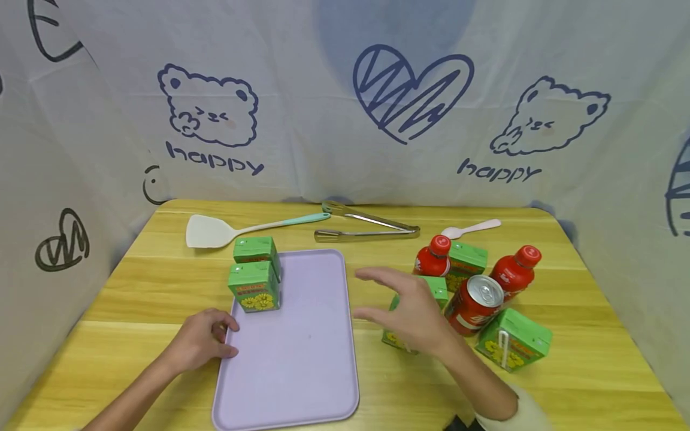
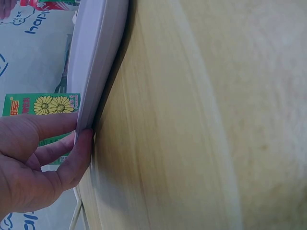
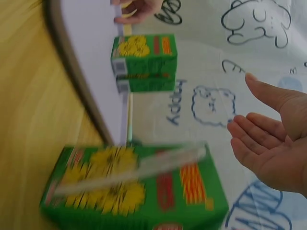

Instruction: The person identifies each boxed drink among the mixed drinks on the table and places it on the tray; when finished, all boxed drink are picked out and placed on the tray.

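My left hand (image 1: 200,340) pinches the left rim of a lilac tray (image 1: 293,365); the left wrist view shows its thumb and fingers (image 2: 57,124) gripping the edge. Two green drink cartons (image 1: 254,288) with yellow flowers stand one behind the other at the tray's far left corner. My right hand (image 1: 415,311) hovers past the tray's right side, thumb and fingers spread, holding nothing. Partly hidden below it in the head view stands another green carton (image 1: 439,288). The right wrist view shows a carton with a straw (image 3: 129,191), apart from that hand.
Right of the tray stand a red can (image 1: 475,306), two red bottles (image 1: 514,274), a carton behind (image 1: 468,263) and a carton with a straw (image 1: 516,341). Along the back lie a white turner (image 1: 212,232), metal tongs (image 1: 372,230) and a pink spoon (image 1: 474,228). A printed cloth hangs behind.
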Demonstrator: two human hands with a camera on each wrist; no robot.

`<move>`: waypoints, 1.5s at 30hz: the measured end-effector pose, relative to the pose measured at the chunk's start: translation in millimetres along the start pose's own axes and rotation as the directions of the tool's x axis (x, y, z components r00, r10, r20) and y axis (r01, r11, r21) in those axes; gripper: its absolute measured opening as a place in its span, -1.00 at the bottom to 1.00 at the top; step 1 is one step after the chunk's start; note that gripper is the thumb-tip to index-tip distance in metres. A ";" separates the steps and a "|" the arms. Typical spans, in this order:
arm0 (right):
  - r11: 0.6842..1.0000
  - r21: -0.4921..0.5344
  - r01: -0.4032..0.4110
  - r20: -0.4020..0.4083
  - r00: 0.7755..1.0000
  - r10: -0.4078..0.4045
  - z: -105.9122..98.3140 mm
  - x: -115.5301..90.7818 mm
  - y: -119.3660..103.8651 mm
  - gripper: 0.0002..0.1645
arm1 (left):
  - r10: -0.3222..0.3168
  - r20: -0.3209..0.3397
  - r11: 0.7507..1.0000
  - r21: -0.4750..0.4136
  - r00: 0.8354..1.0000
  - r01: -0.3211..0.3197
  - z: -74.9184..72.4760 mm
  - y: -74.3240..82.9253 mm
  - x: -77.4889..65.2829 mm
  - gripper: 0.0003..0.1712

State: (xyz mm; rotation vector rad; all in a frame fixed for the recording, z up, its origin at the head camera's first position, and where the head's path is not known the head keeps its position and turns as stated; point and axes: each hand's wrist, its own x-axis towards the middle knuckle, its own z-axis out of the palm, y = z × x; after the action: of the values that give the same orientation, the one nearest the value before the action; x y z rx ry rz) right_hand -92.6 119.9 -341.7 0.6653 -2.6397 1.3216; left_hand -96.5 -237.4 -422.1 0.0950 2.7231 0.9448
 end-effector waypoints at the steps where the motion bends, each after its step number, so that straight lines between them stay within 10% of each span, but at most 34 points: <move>1: 1.000 -0.005 -0.005 -0.010 1.000 0.005 -4.0 -3.7 3.3 -0.36 | 0.000 -0.001 1.000 0.002 1.000 0.000 -0.2 -0.1 0.1 -0.61; 19: 0.983 -0.055 -0.173 -0.105 0.981 0.166 -40.5 -60.8 54.1 -0.41 | -0.013 -0.002 1.000 -0.003 1.000 0.013 0.1 0.2 0.3 -0.60; 45: 0.967 -0.015 -0.253 -0.152 0.957 0.248 -18.9 -69.5 68.8 -0.44 | -0.018 -0.003 1.000 -0.025 1.000 0.018 0.8 0.0 0.4 -0.60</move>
State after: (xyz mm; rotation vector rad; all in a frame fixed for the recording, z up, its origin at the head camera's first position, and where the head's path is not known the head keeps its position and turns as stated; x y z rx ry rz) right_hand -61.7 193.8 -400.9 0.2201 -2.6834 1.3234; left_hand -96.7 -236.9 -422.7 0.0636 2.7096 0.9744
